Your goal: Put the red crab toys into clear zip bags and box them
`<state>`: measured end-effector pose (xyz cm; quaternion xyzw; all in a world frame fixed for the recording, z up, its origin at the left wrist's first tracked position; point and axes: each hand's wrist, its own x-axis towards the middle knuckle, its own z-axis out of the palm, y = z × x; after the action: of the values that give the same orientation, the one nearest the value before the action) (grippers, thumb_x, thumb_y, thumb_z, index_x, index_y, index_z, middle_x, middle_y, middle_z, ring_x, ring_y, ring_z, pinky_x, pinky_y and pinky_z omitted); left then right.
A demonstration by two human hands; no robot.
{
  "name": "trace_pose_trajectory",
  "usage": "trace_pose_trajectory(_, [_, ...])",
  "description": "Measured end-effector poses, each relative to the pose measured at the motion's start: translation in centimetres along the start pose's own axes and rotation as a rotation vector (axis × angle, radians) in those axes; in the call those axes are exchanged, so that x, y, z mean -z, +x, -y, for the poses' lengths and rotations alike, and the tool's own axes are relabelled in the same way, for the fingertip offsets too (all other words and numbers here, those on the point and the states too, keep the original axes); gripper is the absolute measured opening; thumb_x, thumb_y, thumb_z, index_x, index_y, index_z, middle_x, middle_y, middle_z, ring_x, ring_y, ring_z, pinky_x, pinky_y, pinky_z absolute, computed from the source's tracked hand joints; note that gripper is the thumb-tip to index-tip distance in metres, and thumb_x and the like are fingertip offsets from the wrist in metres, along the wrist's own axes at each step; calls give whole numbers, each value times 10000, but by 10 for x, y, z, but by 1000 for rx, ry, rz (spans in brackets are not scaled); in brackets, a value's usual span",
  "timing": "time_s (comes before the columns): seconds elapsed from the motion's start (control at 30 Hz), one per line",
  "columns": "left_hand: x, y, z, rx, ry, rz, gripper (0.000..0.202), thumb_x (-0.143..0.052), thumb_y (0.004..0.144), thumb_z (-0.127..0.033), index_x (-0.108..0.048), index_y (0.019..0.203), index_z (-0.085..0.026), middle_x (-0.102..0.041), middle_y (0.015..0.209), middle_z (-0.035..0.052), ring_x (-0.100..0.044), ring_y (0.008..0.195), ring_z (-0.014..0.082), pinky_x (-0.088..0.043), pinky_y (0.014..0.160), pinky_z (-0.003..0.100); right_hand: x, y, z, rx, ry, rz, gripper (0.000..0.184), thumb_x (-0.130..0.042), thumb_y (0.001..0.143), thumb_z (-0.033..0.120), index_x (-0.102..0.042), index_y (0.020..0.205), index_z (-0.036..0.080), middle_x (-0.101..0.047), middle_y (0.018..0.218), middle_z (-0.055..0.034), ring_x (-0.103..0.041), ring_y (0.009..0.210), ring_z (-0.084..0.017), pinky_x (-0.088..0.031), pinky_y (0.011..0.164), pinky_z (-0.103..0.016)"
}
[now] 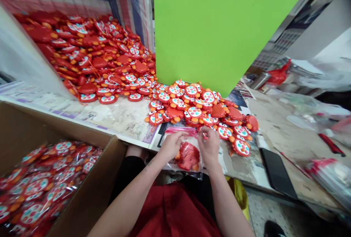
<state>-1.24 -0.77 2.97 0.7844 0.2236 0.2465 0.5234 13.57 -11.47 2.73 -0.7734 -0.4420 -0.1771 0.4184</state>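
Observation:
A clear zip-lock bag with a pink strip along its top lies at the table edge in front of me. Inside it is a red crab-shaped toy, its plain back facing up. My left hand pinches the bag near the left end of the strip. At the right end, my right hand has its fingers curled on the bag's upper edge. Just beyond both hands is a heap of loose red crab toys with white, dotted faces and orange claws.
A larger pile of the same toys spills from a striped sack at the left. Bagged toys fill a cardboard box below. A green panel stands behind the heap. A black phone and red cutter lie rightward.

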Motion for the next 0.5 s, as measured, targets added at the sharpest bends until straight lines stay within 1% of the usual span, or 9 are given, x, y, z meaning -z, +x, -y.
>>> trace_pose_trajectory(0.07, [-1,3,16,107,-99,-58,268,-452,894,-209,-656,1065,-179,-728,1052,72,-675,972,212,-523,879,350,22,-13,-35,-117,-75,-57,164,-497,837,279,-639,868,204,-661,827,-91,-566,820,-271,-459,772,-435])
trace_pose_trajectory(0.13, [-1,7,32,206,-207,-114,241,-484,874,-213,-650,1042,-166,-728,1019,74,-674,952,210,-526,866,355,50,-33,-73,-193,-178,-45,146,-506,831,299,-629,796,229,-644,767,-98,-565,774,-290,-447,779,-478])
trace_pose_trajectory(0.2, [-1,9,44,276,-310,-137,222,-515,863,-231,-643,1027,-153,-726,963,76,-677,917,208,-526,856,361,77,-56,-106,-232,-302,-29,173,-491,838,313,-618,741,246,-636,746,-123,-575,776,-332,-437,783,-524])
trace_pose_trajectory(0.23, [-1,11,47,297,-357,-138,214,-528,861,-248,-639,1015,-149,-723,938,75,-679,898,206,-526,852,362,89,-67,-117,-224,-359,3,205,-460,844,303,-626,736,250,-632,738,-126,-586,784,-347,-435,794,-542])
trace_pose_trajectory(0.27, [0,11,48,308,-397,-133,207,-543,859,-270,-638,996,-147,-720,921,74,-679,886,205,-525,851,361,98,-75,-125,-208,-398,20,230,-439,845,292,-642,747,250,-646,787,-136,-600,820,-358,-433,816,-555])
trace_pose_trajectory(0.33, [1,12,46,310,-443,-108,214,-589,840,-316,-641,954,-143,-717,901,69,-676,876,204,-519,847,351,107,-84,-127,-168,-460,4,282,-408,839,259,-688,818,236,-661,975,-154,-606,945,-371,-420,881,-583])
trace_pose_trajectory(0.4, [3,12,40,299,-444,-69,255,-651,797,-359,-648,926,-139,-712,885,61,-667,864,202,-514,824,331,103,-80,-116,-140,-448,-59,322,-414,827,241,-721,917,207,-629,1127,-158,-588,1033,-365,-411,926,-593])
trace_pose_trajectory(0.47, [5,11,34,303,-441,-33,279,-698,752,-370,-653,893,-134,-698,853,49,-653,818,186,-505,771,298,88,-68,-95,-146,-329,-76,336,-445,831,278,-731,975,176,-634,1080,-157,-596,1002,-337,-446,906,-559])
trace_pose_trajectory(0.5, [6,10,30,316,-454,-23,280,-707,740,-370,-650,878,-133,-690,834,44,-644,785,173,-498,738,281,78,-60,-83,-168,-227,-43,338,-469,838,322,-732,983,168,-647,1016,-147,-605,961,-319,-472,875,-526])
